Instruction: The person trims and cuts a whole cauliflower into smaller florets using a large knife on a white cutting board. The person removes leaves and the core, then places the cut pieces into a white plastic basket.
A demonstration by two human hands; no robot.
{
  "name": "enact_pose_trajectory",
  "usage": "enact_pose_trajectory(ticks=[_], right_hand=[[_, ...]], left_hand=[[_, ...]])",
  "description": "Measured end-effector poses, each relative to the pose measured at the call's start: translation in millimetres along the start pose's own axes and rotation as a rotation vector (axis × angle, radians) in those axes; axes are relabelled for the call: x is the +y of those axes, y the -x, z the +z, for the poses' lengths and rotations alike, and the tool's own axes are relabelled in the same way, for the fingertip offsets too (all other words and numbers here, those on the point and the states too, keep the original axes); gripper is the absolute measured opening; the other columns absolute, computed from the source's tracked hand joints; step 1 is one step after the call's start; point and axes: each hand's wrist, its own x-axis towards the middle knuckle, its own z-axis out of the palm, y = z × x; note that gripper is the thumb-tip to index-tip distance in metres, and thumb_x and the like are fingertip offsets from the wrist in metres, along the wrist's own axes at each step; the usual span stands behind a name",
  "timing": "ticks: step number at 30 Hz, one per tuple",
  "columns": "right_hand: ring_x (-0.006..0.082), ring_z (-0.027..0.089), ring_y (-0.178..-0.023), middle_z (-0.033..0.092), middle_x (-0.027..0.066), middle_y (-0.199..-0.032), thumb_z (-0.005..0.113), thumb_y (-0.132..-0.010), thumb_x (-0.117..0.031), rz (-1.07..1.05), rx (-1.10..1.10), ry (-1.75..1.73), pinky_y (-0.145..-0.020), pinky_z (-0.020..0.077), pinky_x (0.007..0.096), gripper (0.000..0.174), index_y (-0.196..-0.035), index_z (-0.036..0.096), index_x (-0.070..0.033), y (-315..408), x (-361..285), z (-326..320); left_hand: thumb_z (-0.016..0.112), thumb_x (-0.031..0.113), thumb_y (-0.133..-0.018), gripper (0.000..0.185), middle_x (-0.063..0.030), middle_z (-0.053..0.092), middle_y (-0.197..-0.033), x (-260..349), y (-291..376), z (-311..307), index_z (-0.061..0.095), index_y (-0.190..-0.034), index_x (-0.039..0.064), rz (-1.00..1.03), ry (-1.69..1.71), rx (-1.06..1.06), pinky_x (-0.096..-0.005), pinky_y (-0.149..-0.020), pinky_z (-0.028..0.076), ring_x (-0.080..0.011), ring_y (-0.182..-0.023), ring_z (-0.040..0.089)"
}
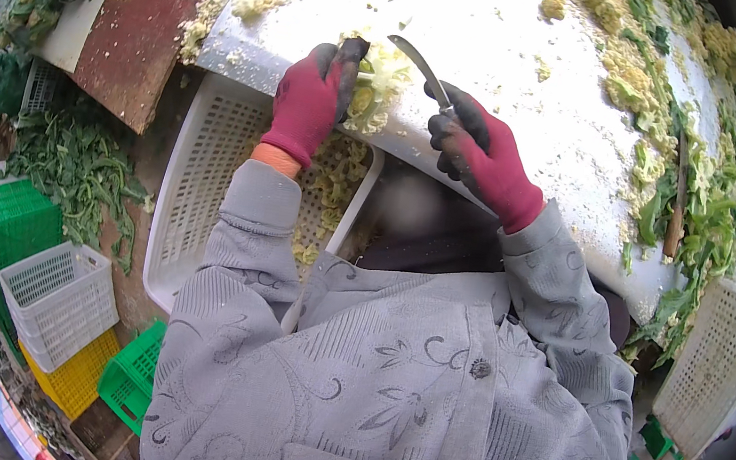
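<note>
In a red glove with dark fingers, my left hand (311, 96) grips a pale cauliflower piece (378, 89) at the near edge of the white tabletop (467, 45). My right hand (480, 150), gloved alike, is closed around the handle of a knife with a curved blade (424, 68). The blade points up and to the left, apart from the cauliflower. Under my left forearm stands a white perforated crate (210, 142) with cauliflower florets (335, 186) inside. Part of that crate is hidden by my sleeve.
Cauliflower pieces (630, 76) and green leaves (703, 230) line the table's right side, where another knife with a wooden handle (675, 219) lies. A white crate (713, 353) stands at the right. Leaves (81, 169), white crates (57, 305) and green crates (19, 221) occupy the left floor.
</note>
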Motion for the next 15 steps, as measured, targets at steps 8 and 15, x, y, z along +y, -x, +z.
enact_pose_trajectory(ticks=[8,15], right_hand=[[0.0162,0.063,-0.076,0.068,0.0107,-0.091,0.059,-0.095,-0.02,-0.088,0.181,0.278,-0.07,0.0499,0.0308,0.05,-0.141,0.048,-0.003,14.8,3.0,1.0],[0.0212,0.062,-0.076,0.066,0.0132,-0.088,0.059,-0.095,-0.017,-0.234,0.191,0.621,-0.071,0.0491,0.035,0.042,-0.134,0.052,-0.004,5.0,13.7,5.5]], left_hand=[[0.043,0.041,-0.102,0.038,-0.0237,0.067,-0.089,27.5,-21.9,16.0,0.058,-0.1,0.006,-0.118,-0.384,-0.045,-0.0507,-0.074,0.052,-0.0449,-0.083,0.064],[0.041,0.036,-0.103,0.04,-0.0254,0.068,-0.101,38.2,-24.1,17.3,0.065,-0.11,0.005,-0.152,-0.442,-0.101,-0.049,-0.082,0.051,-0.0466,-0.095,0.063]])
